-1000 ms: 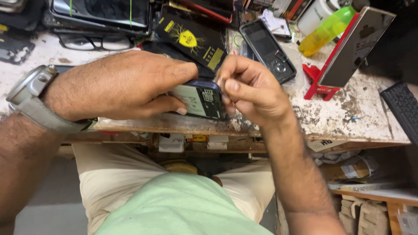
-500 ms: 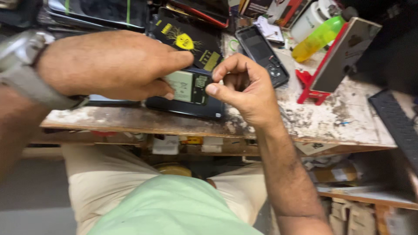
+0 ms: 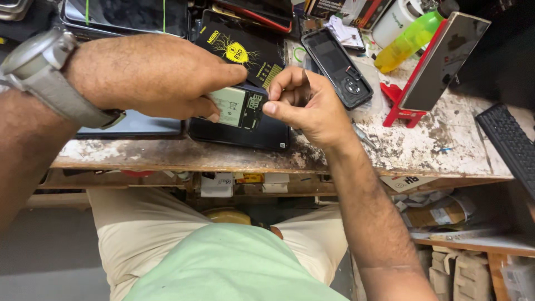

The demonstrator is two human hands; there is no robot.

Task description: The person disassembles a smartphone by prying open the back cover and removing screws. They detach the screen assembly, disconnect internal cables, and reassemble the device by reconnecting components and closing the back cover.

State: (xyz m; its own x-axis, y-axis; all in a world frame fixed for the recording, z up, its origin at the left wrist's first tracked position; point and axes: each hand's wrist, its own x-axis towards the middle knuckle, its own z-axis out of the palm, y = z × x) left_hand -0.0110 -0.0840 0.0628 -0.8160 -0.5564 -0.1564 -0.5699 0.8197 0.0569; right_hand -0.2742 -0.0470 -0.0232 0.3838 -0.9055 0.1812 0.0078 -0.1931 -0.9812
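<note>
An opened phone point(image 3: 241, 109) with its pale battery and circuit board showing is held just above the worn table point(image 3: 423, 150). My left hand point(image 3: 150, 75), with a grey watch on the wrist, grips the phone from the left and covers its left half. My right hand point(image 3: 304, 106) pinches at the phone's right edge with thumb and forefinger; whether it holds a small part there I cannot tell. Under the phone lies a dark flat device point(image 3: 245, 134) near the table's front edge.
A black packet with a yellow shield mark point(image 3: 239, 47) lies behind the phone. A black phone back cover point(image 3: 337, 67) and a yellow-green bottle point(image 3: 409, 39) sit further right. A phone on a red stand point(image 3: 440, 67) leans at right, a black keyboard point(image 3: 510, 145) beyond.
The view has shifted and both hands sit lower on the table now. My right hand's fingers have closed in on the phone's right edge; my left hand keeps its grip.
</note>
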